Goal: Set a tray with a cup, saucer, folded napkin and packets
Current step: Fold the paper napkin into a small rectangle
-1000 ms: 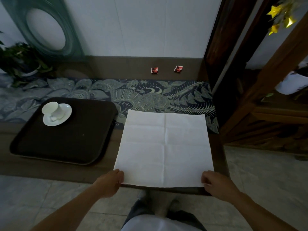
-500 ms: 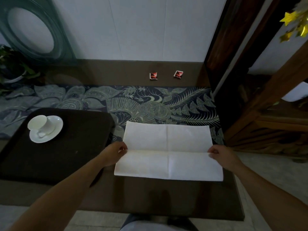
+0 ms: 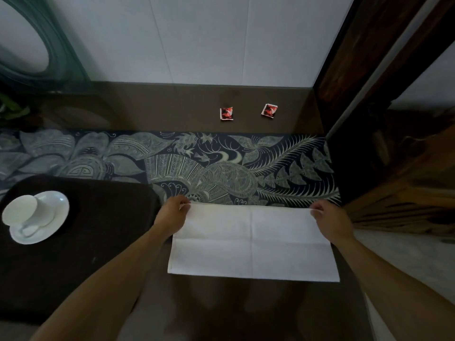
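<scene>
So, napkin (image 3: 253,242): white, folded in half, on the table just right of the tray; far corners pinched.
L hand (image 3: 171,215): fingers grasping far-left corner.
R hand (image 3: 328,221): fingers grasping far-right corner.
Tip: line up edges w/ the layer beneath, lay flat, press crease before next fold.
Tray (image 3: 103,242): cup (image 3: 19,209) tipped on saucer (image 3: 53,217); napkin not yet on.
Packets (image 3: 226,113): two, near wall, well apart from tray.

Dim room. A pale panelled wall (image 3: 197,38) rises behind a dark brown table (image 3: 172,107). A blue leaf-patterned runner (image 3: 221,163) crosses the table. Dark carved wooden furniture (image 3: 394,180) stands at its right edge.
</scene>
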### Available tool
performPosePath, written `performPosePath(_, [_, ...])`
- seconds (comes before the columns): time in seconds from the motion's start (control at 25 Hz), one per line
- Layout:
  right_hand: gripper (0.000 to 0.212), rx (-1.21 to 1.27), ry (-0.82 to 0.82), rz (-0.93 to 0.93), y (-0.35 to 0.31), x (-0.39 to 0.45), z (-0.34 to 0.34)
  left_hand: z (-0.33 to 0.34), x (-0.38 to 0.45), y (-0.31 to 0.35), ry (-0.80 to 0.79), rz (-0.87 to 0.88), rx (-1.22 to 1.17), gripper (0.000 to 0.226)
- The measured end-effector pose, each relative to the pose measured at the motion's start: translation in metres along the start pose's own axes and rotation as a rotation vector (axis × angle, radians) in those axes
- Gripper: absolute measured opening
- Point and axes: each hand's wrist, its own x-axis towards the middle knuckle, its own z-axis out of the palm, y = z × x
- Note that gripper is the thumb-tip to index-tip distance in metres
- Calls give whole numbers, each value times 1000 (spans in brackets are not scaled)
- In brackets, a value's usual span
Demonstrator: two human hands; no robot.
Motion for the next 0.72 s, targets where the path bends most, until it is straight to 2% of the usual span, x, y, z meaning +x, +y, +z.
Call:
performPosePath(0.24, [6, -18, 41, 18, 10, 12, 15, 16, 7, 2, 106, -52, -29, 13])
performPosePath(0.56, [8, -85, 113, -33, 24, 14, 26, 24, 7, 2, 193, -66, 85, 12])
performPosePath(0.72, [32, -296, 262, -36, 8, -3, 29, 31, -4, 16, 309, -141, 267, 26])
